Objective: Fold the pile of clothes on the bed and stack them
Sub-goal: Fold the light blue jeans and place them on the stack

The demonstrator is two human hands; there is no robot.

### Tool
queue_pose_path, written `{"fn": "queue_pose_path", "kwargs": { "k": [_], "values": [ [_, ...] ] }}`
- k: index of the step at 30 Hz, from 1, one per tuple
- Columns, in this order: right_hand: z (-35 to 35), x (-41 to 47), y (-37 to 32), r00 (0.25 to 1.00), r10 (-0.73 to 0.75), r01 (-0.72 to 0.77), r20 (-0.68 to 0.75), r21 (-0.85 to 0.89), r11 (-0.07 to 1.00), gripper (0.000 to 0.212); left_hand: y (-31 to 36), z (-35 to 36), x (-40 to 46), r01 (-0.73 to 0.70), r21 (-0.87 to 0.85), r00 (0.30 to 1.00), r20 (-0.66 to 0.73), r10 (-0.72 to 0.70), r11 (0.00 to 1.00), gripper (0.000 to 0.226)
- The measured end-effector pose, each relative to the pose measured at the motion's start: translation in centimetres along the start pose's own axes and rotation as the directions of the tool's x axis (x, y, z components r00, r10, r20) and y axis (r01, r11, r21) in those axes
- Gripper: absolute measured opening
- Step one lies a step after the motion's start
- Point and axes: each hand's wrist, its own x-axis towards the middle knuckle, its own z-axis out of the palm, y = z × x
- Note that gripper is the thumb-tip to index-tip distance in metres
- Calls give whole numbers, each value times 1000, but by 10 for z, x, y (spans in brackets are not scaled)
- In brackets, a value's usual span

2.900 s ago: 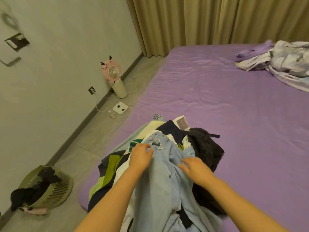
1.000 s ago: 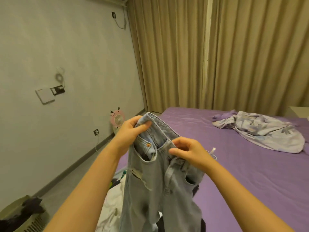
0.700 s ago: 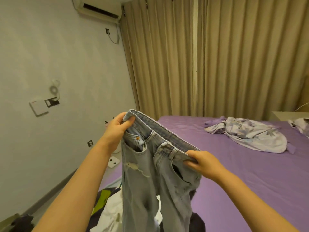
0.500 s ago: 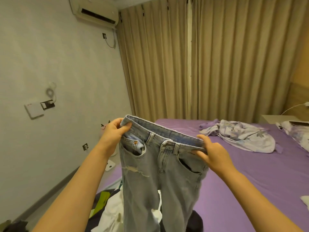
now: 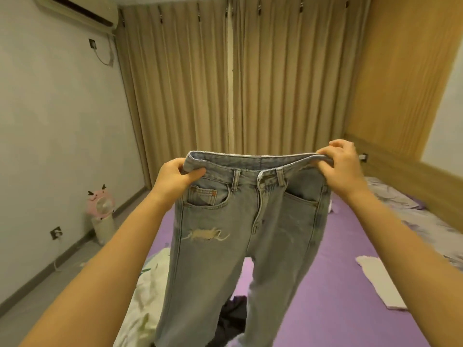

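One pair of jeans (image 5: 240, 236) up, pinched by left hand (image 5: 175, 176) and right hand (image 5: 340, 166). No folds yet. Pile (image 5: 150, 296) below, waiting.

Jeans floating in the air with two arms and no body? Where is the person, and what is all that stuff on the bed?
The person is there, you just cannot see them. The camera sits on their head and looks forward and down, so the picture shows only what their eyes would see: their own two arms reaching out.

The left hand grips one end of the waistband and the right hand grips the other end. Between them the jeans hang spread out, front towards us, with a ripped patch on one leg.

Below is the bed with a purple sheet. Behind the jeans lies the pile of clothes, pale and dark ones. A white cloth lies on the right. On the floor by the wall stands a small pink fan.

There is no robot here, only a person folding laundry.
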Motion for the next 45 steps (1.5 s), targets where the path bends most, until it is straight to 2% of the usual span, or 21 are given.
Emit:
{"fn": "queue_pose_path", "kwargs": {
  "k": [3, 7, 9, 12, 14, 16, 18, 22, 24, 26, 28, 30, 32, 33, 34, 36, 37, 39, 40, 43, 45],
  "values": [
    [-33, 17, 7, 983, 182, -172, 16, 411, 895, 14, 30, 24, 19, -63, -36, 998, 17, 64, 997, 20],
    [-68, 28, 28, 942, 334, -293, 40, 586, 756, 28, 61, 57, 41, -143, 16, 990, 17, 143, 990, 20],
    [-86, 34, 40, 916, 385, -351, 112, 687, 637, 23, 70, 74, 47, -116, -54, 990, 72, 119, 992, 30],
    [-117, 46, 63, 890, 348, -441, 295, 750, 493, 11, 80, 99, 55, 29, -134, 977, 211, 0, 991, 46],
    [-139, 56, 80, 860, 308, -510, 408, 716, 477, 14, 87, 118, 63, 86, -151, 958, 285, -40, 985, 48],
    [-159, 69, 99, 845, 254, -532, 470, 697, 480, 26, 98, 140, 74, 100, -237, 956, 291, -27, 966, 38],
    [-179, 85, 115, 849, 192, -519, 493, 707, 480, 37, 115, 163, 86, 90, -346, 965, 262, 4, 934, 27],
    [-218, 123, 141, 901, 43, -410, 432, 814, 411, 37, 161, 199, 115, -22, -492, 974, 185, 130, 870, 14],
    [-229, 141, 152, 930, 35, -341, 365, 825, 451, 36, 182, 214, 128, -101, -504, 968, 147, 201, 858, 12],
    [-232, 155, 165, 958, 104, -274, 266, 750, 602, 33, 192, 231, 138, -183, -440, 965, 92, 247, 879, 10],
    [-229, 163, 182, 978, 149, -207, 145, 583, 786, 25, 192, 253, 145, -239, -301, 966, 22, 257, 923, 12],
    [-225, 167, 197, 994, 111, -112, 19, 289, 951, 17, 184, 274, 148, -298, -13, 954, -34, 297, 955, 22],
    [-218, 167, 211, 995, 58, -69, -84, -128, 989, 20, 174, 293, 148, -310, 352, 938, -38, 344, 883, 30],
    [-214, 166, 215, 991, 57, -84, -119, -240, 967, 22, 170, 302, 145, -303, 444, 935, -34, 354, 843, 31],
    [-208, 165, 219, 988, 75, -106, -134, -250, 962, 23, 166, 311, 143, -299, 476, 933, -36, 358, 827, 30],
    [-197, 162, 223, 980, 171, -178, -100, -70, 982, 24, 160, 327, 138, -287, 442, 936, -57, 346, 850, 26],
    [-192, 159, 223, 971, 231, -221, -67, 130, 967, 24, 157, 334, 134, -272, 392, 944, -70, 323, 879, 25],
    [-181, 148, 214, 945, 320, -301, 64, 552, 777, 16, 151, 349, 127, -238, 276, 961, -73, 267, 931, 24],
    [-172, 142, 208, 935, 320, -335, 151, 665, 667, 11, 148, 356, 124, -232, 220, 965, -68, 252, 947, 25],
    [-135, 121, 185, 913, 232, -407, 335, 758, 510, 9, 135, 379, 108, -204, 78, 979, -10, 205, 976, 25],
    [-113, 110, 168, 899, 211, -437, 385, 751, 495, 10, 127, 391, 94, -185, 23, 981, 59, 184, 982, 22]
  ]
}}
